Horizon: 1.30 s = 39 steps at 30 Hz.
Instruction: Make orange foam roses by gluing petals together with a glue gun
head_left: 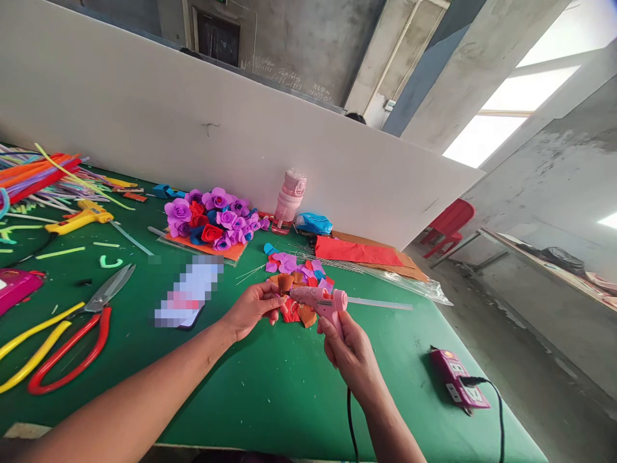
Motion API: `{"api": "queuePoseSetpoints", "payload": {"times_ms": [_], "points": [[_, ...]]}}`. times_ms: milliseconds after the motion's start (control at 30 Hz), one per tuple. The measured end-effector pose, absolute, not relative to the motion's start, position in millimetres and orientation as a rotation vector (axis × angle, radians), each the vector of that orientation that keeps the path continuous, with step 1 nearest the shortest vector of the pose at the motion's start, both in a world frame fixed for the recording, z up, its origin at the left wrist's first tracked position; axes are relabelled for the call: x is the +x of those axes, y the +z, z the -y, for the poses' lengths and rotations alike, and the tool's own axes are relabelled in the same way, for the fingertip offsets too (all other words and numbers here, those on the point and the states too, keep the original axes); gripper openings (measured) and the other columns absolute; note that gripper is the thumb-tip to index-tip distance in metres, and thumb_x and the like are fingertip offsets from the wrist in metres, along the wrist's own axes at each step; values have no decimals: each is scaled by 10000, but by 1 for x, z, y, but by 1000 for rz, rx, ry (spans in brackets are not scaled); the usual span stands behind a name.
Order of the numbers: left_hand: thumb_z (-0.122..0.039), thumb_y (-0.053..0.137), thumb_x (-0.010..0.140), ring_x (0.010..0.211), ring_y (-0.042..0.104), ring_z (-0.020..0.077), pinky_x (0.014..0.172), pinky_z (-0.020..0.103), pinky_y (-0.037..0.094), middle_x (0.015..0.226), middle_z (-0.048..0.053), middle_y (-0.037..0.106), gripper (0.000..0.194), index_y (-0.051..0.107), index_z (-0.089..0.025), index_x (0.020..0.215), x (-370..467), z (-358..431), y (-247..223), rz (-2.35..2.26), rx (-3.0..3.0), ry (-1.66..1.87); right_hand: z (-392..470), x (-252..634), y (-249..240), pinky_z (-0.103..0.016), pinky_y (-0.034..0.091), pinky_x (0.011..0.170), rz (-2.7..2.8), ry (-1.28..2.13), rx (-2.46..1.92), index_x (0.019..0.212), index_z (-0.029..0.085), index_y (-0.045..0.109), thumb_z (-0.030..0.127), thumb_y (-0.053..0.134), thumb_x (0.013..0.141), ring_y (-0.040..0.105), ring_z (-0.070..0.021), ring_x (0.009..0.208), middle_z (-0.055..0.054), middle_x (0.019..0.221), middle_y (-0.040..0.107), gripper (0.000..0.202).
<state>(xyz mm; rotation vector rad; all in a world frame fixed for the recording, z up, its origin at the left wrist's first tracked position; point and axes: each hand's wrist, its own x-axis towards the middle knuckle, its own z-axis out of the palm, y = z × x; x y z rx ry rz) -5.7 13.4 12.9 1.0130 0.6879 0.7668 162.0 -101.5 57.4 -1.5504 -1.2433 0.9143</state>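
My right hand is wrapped round the grip of a pink hot glue gun, with a long clear glue stick poking out of its back. Its nozzle points left, at a small brown petal piece pinched between the thumb and fingers of my left hand. Whether nozzle and piece touch, I cannot tell. Loose petal cutouts in brown and red lie below the gun, and purple ones lie behind it.
Finished purple and red flowers sit at the back beside a pink bottle. Leftward are a phone, large scissors, a yellow glue gun and pipe cleaners. A power strip lies on the right of the green table.
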Motion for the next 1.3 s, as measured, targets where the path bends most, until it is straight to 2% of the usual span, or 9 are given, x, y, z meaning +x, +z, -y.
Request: {"api": "queuePoseSetpoints", "payload": {"times_ms": [333,767,1300], "points": [[-327,769,655,452,496,68,440,216,379,639,18,652,282,610,-133,783,-5,-14,11,-687,1025,769,101,159,59,-221,192,390,1206,918,-1548,770,199,476,603,512,833,284,-70,411,92,473,309,410],[-323,790,618,436,519,79,419,212,388,626,23,673,331,581,-138,796,-4,-15,9,-702,1000,763,109,161,54,-220,232,426,1230,911,-1562,804,180,515,577,486,860,286,-71,418,84,466,363,403],[-335,763,664,451,510,74,423,204,390,632,17,656,308,604,-131,831,-4,-14,9,-684,1018,744,105,165,50,-205,258,418,1203,937,-1564,803,183,504,605,475,850,302,-70,412,83,462,367,426]]}}
